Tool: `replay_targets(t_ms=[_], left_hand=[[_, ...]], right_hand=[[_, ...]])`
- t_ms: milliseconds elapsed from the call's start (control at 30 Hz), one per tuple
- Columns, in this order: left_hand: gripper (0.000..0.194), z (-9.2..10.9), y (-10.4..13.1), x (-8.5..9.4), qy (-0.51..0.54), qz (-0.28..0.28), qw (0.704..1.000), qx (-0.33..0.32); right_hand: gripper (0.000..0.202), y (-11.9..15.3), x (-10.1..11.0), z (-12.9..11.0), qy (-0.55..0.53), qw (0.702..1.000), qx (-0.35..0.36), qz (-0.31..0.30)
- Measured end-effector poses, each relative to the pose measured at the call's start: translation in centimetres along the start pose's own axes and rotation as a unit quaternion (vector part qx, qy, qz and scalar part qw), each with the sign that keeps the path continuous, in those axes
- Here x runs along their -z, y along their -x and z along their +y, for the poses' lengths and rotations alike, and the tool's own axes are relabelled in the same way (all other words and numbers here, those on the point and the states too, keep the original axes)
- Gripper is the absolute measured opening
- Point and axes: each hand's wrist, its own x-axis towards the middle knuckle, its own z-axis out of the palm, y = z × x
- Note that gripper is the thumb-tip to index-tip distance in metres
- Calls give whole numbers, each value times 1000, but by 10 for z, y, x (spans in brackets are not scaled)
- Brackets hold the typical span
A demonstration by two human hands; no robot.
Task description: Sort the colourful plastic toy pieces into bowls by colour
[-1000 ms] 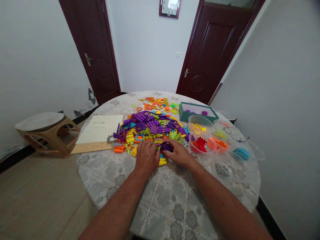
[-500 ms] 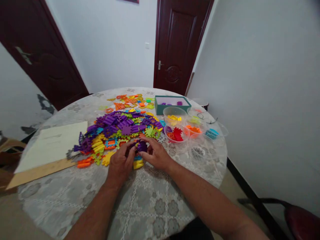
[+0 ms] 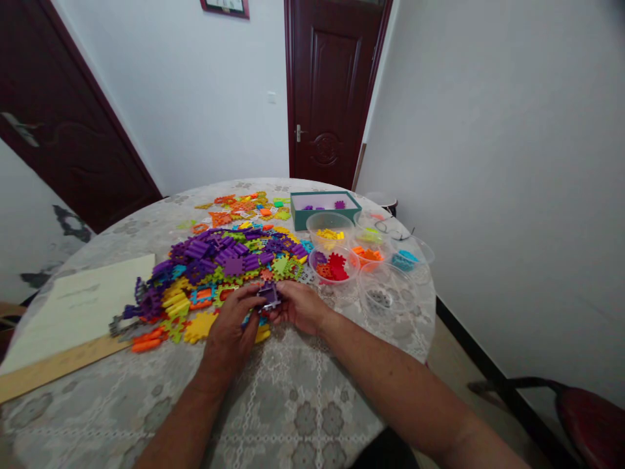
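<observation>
Between my two hands is a dark purple toothed plastic building piece [image 3: 268, 296], tilted so that a hollow shows in it. My left hand [image 3: 235, 319] grips its left side with thumb and fingers. On the right side, my right hand [image 3: 300, 306] pinches it; some of those fingertips are hidden. Just beyond the hands lies a large heap of interlocking building pieces [image 3: 233, 266], mostly purple, with green, yellow, blue and orange among them. A few yellow pieces [image 3: 262, 334] rest on the table right under the hands.
On the right stand clear plastic bowls holding red pieces [image 3: 338, 267], yellow pieces [image 3: 331, 234], orange pieces [image 3: 367, 254], blue pieces [image 3: 404, 260] and grey pieces [image 3: 379, 298]. A green box [image 3: 303, 218] sits behind them. Paper [image 3: 83, 299] and a wooden strip [image 3: 63, 368] lie left.
The purple piece has been turned, so its hollow side now shows. Both hands still hold it, with the fingers shifted. The whole view has tilted and moved slightly.
</observation>
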Motion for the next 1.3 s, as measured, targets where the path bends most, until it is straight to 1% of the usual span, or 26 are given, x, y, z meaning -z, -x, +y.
replay_targets(t_ms=[133,267,367,500,600,700,733,800,867,900,933,967,1000,1033,1067,1100,1167,1200,1233,1300], left_hand=[[27,4,2,1,-10,-9,1000,-7],[30,9,3,4,-2,-5,1000,-5],[34,12,2,5,5,-4,1000,11],[33,12,2,5,-9,15,999,36],[25,10,3,5,-47,49,996,61],[21,7,3,8,-66,76,991,93],[20,6,3,8,-69,79,990,98],[19,5,3,9,-71,82,989,100],[18,3,3,9,-74,82,990,88],[17,2,3,8,-74,83,991,80],[17,1,4,8,-74,82,991,72],[17,-1,4,7,-75,80,992,67],[16,-2,5,7,-78,78,992,65],[16,-3,6,6,-82,75,992,66],[16,-3,6,6,-87,73,991,67],[15,-4,7,5,-92,72,991,70],[14,-5,8,5,-98,71,990,71],[14,-6,8,5,-100,70,990,70],[14,-7,8,5,-102,69,990,69],[14,-8,8,6,-109,71,989,65]], right_hand=[[37,5,-2,-3,36,999,9,13],[34,7,-4,-2,60,998,14,10],[32,6,-6,-1,109,992,36,49],[38,11,-8,-10,209,971,81,88],[34,25,-11,-30,272,950,121,96],[25,44,-11,-62,361,919,133,90],[23,50,-11,-73,403,901,131,88],[17,61,-9,-95,500,854,128,71],[10,67,-6,-115,586,800,123,34],[7,66,-3,-125,613,782,110,13],[4,63,0,-135,629,773,88,-1],[3,58,5,-145,633,772,60,-10],[3,50,10,-155,627,778,31,-9],[2,40,16,-165,613,790,7,5],[2,28,23,-175,592,805,-5,37],[5,14,30,-185,565,821,-1,84],[9,-14,43,-204,507,839,41,196],[11,-27,49,-212,480,839,72,245],[12,-39,55,-220,459,836,103,282],[15,-57,63,-233,432,826,156,326]])
